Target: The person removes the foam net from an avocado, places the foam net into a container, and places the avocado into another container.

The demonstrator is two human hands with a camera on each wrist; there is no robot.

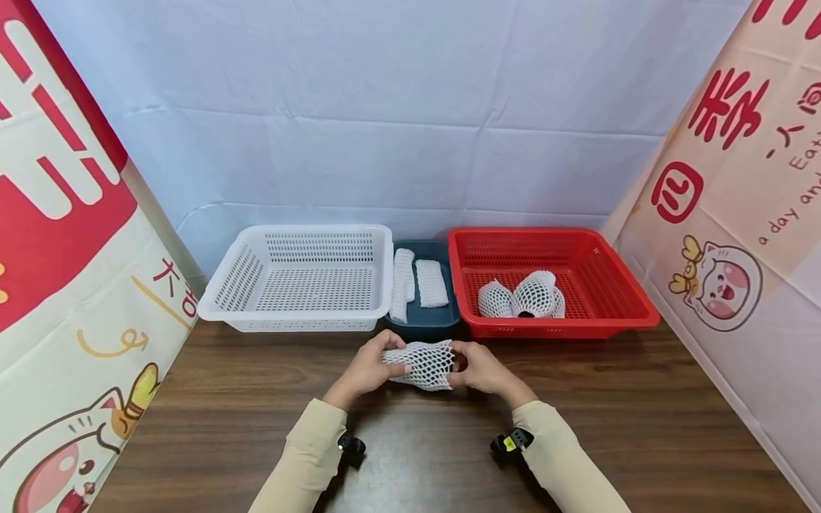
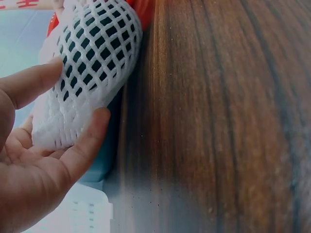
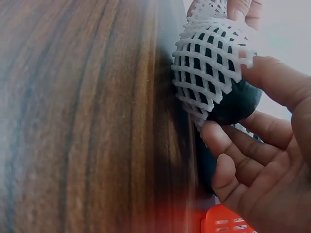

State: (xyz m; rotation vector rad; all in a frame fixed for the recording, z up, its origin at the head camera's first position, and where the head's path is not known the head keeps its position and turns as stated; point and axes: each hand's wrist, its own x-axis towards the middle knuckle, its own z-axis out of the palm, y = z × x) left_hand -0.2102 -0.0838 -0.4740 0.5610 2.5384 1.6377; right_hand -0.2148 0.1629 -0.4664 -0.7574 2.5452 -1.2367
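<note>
A white foam fruit net (image 1: 420,363) is held between both hands above the wooden table, stretched around a dark, smooth, rounded object (image 3: 238,103). My left hand (image 1: 370,365) pinches the net's narrow, gathered end, thumb on one side and fingers on the other, as the left wrist view shows. At the opposite end, my right hand (image 1: 486,367) grips the net's open rim with thumb and fingertips. Dark green-black surface pokes out of that rim in the right wrist view; its kind cannot be told.
Behind the hands stands a dark blue basket (image 1: 423,315) with flat foam nets (image 1: 432,283) in it. To its left is a white basket (image 1: 308,313). A red basket (image 1: 603,303) on the right holds several netted dark objects (image 1: 534,296). The wooden table (image 1: 256,427) spreads out in front.
</note>
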